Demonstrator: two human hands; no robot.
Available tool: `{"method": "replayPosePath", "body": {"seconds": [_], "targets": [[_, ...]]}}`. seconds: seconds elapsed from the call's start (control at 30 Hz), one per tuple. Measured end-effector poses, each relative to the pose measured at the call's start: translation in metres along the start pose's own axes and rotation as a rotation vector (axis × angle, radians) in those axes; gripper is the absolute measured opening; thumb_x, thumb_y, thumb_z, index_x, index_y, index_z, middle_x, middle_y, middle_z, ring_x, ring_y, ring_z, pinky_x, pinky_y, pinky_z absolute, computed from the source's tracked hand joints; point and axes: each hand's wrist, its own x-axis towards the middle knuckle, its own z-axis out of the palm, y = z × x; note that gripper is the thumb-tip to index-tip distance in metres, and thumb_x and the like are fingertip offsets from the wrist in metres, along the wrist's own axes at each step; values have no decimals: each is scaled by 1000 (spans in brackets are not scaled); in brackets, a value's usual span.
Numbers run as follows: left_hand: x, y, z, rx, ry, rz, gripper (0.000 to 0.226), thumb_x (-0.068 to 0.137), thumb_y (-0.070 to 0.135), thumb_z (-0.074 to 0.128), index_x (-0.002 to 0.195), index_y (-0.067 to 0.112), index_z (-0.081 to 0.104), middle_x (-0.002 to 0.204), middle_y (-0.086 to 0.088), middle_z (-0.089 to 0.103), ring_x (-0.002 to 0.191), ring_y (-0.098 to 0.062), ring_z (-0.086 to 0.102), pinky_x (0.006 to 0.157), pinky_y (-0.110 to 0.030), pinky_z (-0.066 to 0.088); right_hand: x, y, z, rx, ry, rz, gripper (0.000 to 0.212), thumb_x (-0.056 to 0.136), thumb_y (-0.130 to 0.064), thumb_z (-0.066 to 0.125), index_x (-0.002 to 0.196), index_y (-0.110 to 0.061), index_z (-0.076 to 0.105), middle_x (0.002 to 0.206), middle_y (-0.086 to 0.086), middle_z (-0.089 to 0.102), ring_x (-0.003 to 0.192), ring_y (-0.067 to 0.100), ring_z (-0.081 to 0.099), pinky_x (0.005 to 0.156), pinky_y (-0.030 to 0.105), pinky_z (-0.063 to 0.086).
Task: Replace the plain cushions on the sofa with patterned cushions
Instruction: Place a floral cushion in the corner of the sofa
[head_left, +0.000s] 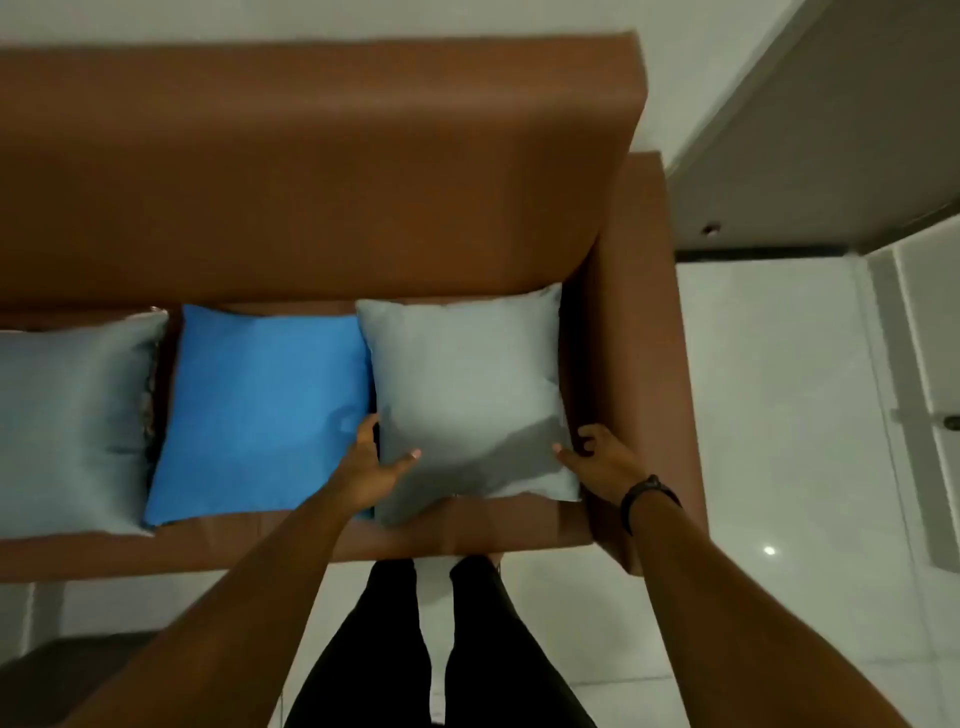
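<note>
We stood at the right end of the brown sofa (322, 171), legs in dark trousers (467, 649) close against the seat front. Three plain cushions leaned in a row along the backrest: a grey satin cushion (67, 421) at the left, a bright blue cushion (260, 410) in the middle, and a pale grey cushion (467, 395) at the right, tucked beside the armrest (654, 364). Our left hand (376, 465) held that pale grey cushion at its lower left edge, thumb on the front face and fingers slipped behind, between it and the blue one. Our right hand (597, 457), with a dark wristband (649, 493), met the lower right edge; its grip looked loosely curled with the thumb touching the fabric, though the fingers were partly hidden, so we could not tell how firmly it pinched. The cushion's bottom rested on the seat. White floor tiles (779, 415) lay to the right.
</note>
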Motion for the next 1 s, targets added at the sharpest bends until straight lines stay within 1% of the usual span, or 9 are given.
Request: {"method": "replayPosePath", "body": {"seconds": [0.27, 0.37, 0.47, 0.57, 0.63, 0.73, 0.8, 0.87, 1.0], "targets": [[56, -37, 35, -120, 49, -33, 112, 88, 46, 77, 164, 39, -3, 168, -6, 31, 149, -33, 41, 115, -46, 41, 66, 19, 50, 321, -44, -25, 135, 70, -41, 96, 169, -27, 6, 170, 5, 32, 153, 33, 36, 125, 48, 35], [60, -45, 34, -108, 70, -26, 109, 87, 48, 78, 165, 39, 2, 169, -5, 31, 148, -35, 42, 116, -49, 42, 71, 21, 58, 364, -71, -45, 137, 66, -43, 99, 167, -31, 7, 164, 0, 38, 149, 29, 41, 121, 41, 40], [37, -35, 23, -64, 96, 55, 96, 88, 50, 75, 164, 41, 15, 168, 2, 33, 147, -30, 42, 117, -47, 40, 51, 20, 44, 289, -38, -86, 121, 66, -52, 97, 159, -36, 20, 148, -7, 48, 133, 20, 51, 106, 29, 48], [2, -1, -11, -100, 64, 97, 83, 86, 66, 69, 158, 51, 31, 155, 14, 45, 133, -18, 51, 110, -38, 43, 11, 14, 6, 271, -45, -173, 82, 70, -56, 92, 132, -51, 38, 131, -21, 54, 110, 1, 59, 81, 10, 48], [-17, 32, -35, -223, -23, 84, 76, 79, 71, 72, 149, 50, 50, 140, 15, 64, 114, -12, 69, 93, -29, 56, -16, 6, -22, 323, -54, -212, 63, 75, -53, 90, 124, -51, 51, 130, -22, 57, 110, 2, 61, 77, 13, 53], [-29, 80, -66, -402, -192, 4, 72, 73, 74, 71, 126, 25, 75, 110, -5, 81, 85, -19, 80, 62, -28, 61, -44, -20, -70, 459, 22, -228, 39, 84, -39, 87, 119, -33, 71, 126, -7, 72, 104, 14, 75, 76, 24, 62], [-32, 107, -84, -428, -261, -65, 76, 80, 77, 59, 115, 12, 77, 98, -16, 80, 75, -25, 77, 59, -34, 60, -53, -44, -101, 541, 94, -209, 17, 91, -36, 80, 107, -30, 78, 109, -4, 80, 92, 18, 78, 62, 24, 60], [-25, 121, -95, -459, -279, -78, 87, 82, 82, 51, 113, 3, 74, 95, -21, 75, 73, -25, 72, 59, -35, 59, -50, -71, -122, 548, 126, -186, 11, 96, -37, 74, 99, -29, 80, 94, -4, 81, 89, 20, 75, 54, 22, 57], [-8, 146, -98, -435, -214, -29, 82, 81, 83, 49, 114, 11, 70, 87, -11, 73, 71, -18, 63, 67, -34, 48, -16, -116, -133, 510, 108, -182, 4, 95, -23, 76, 98, -24, 77, 112, 7, 75, 103, 23, 71, 58, 24, 60]]}}
